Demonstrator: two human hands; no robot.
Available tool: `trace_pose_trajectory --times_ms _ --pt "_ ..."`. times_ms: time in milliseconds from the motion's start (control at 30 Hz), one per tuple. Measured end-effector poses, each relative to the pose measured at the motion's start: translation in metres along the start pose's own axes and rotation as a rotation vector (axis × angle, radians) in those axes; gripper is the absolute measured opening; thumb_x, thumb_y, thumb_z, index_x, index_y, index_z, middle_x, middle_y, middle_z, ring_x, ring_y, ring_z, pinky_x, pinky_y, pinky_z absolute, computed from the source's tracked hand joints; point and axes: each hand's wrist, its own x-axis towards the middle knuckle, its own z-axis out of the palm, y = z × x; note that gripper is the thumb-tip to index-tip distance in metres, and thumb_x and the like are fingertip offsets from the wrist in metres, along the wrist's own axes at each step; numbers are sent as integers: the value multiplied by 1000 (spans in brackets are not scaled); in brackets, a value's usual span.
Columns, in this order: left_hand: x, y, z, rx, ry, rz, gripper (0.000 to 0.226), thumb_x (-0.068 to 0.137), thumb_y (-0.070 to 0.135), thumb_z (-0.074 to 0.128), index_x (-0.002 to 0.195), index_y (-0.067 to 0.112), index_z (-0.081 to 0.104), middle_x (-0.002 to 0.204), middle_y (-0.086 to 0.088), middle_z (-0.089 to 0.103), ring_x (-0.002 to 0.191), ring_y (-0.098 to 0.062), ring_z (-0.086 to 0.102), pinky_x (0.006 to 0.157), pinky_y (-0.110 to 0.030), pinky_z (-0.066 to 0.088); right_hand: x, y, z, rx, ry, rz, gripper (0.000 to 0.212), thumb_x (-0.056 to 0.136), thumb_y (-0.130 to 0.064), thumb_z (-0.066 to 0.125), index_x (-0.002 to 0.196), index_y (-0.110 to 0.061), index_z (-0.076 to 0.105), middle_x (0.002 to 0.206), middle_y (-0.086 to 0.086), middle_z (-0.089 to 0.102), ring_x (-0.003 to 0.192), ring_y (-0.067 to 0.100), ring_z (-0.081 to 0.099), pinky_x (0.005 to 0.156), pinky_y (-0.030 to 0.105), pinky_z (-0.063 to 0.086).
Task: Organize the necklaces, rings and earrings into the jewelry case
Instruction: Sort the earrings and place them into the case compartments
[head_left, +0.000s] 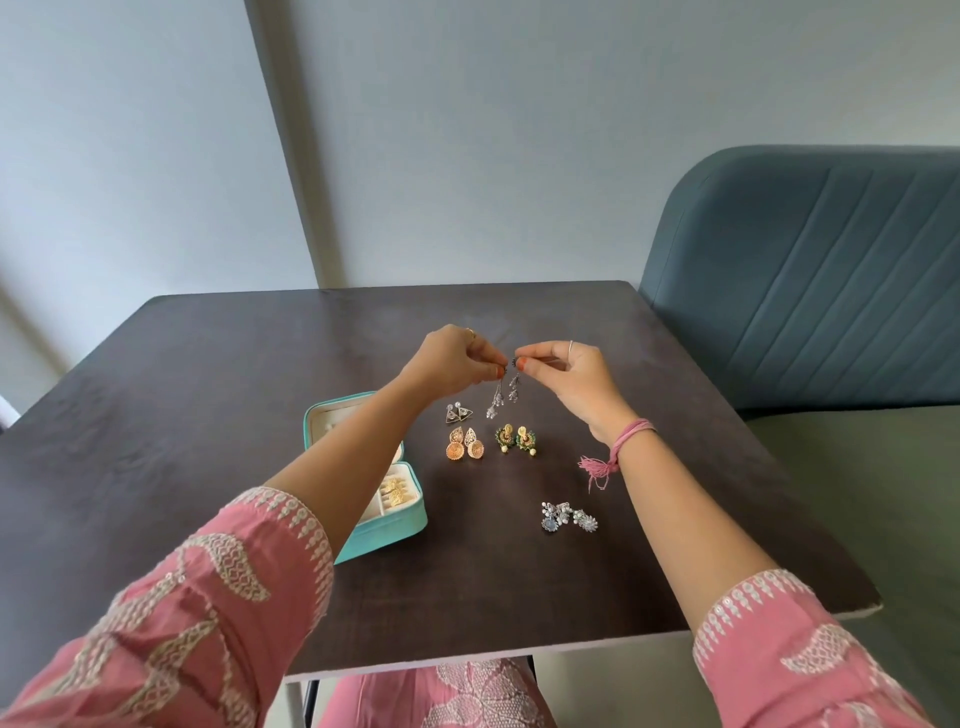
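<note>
The left hand (452, 364) and the right hand (566, 376) are both up above the dark bench (208, 415), and the fingers of each hand are pinching the top of a long silver dangly earring (501, 397), one in each hand, so the two are hanging side by side. Under them, on the bench, are lying a small pair of triangle earrings (459, 413), a pair of orange and gold earrings (464, 443), a pair of green and yellow earrings (515, 439) and, nearer the person, some silver flower earrings (569, 517). The teal jewelry case (387, 499) is sitting open on the left, with gold pieces inside
</note>
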Motion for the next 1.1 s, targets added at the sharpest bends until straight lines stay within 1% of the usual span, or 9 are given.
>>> trace_pose_trajectory --times_ms 100,267,367,467,567,733,867,1000,1100 --pt "6 -2 3 17 -12 -17 16 83 17 72 98 15 74 69 10 64 60 0 54 52 -1 36 5 6 1 -15 -16 3 14 84 -17 73 84 -32 73 92 -4 73 88 10 67 81 20 50" --pt "13 -6 10 44 -60 -28 15 84 19 71 98 17 74 92 -3 73 77 -11 63 70 -16 46 7 13 -1 -56 -23 23 9 83 -19 74 88 -26 73 91 -4 73 86 10 66 77 18 49" --pt "18 -9 12 67 -76 -27 15 84 20 70 98 18 74 87 -1 72 71 -8 61 61 -9 42 9 17 -1 -96 -46 37 8 84 -19 73 91 -21 74 88 -4 72 81 7 63 73 16 46" --pt "22 -10 16 91 -101 -43 15 84 21 70 98 18 74 72 2 66 61 -4 56 53 -7 39 12 21 0 -153 -63 58 8 84 -20 72 91 -23 74 89 -4 72 87 12 65 80 22 51" --pt "26 -13 21 127 -134 -75 15 85 23 69 98 18 73 72 -2 66 58 -4 54 55 -14 39 16 27 3 -202 -82 76 9 84 -22 72 93 -21 74 91 -1 73 89 13 66 83 26 52" --pt "35 -20 26 176 -158 -124 14 85 20 68 97 16 73 68 0 66 59 -4 57 57 -15 42 22 35 9 -245 -113 145 10 84 -23 72 94 -22 74 92 0 73 91 13 67 87 30 53" --pt "39 -22 30 218 -166 -120 17 85 16 67 100 11 73 89 -5 73 71 -11 61 77 -23 50 25 38 14 -258 -106 206 12 84 -21 72 96 -19 74 94 2 73 94 15 67 90 30 52" --pt "41 -24 31 238 -164 -106 19 88 16 65 104 11 72 101 -3 72 74 -11 61 81 -23 49 27 39 16 -295 -93 223 15 84 -23 72 98 -18 74 97 1 73 95 14 66 91 31 51" --pt "39 -25 28 227 -139 -114 18 90 16 63 105 10 71 101 -5 73 62 -9 61 76 -22 48 25 39 12 -262 -79 244 15 84 -20 72 99 -18 74 96 0 73 94 13 66 90 28 50"
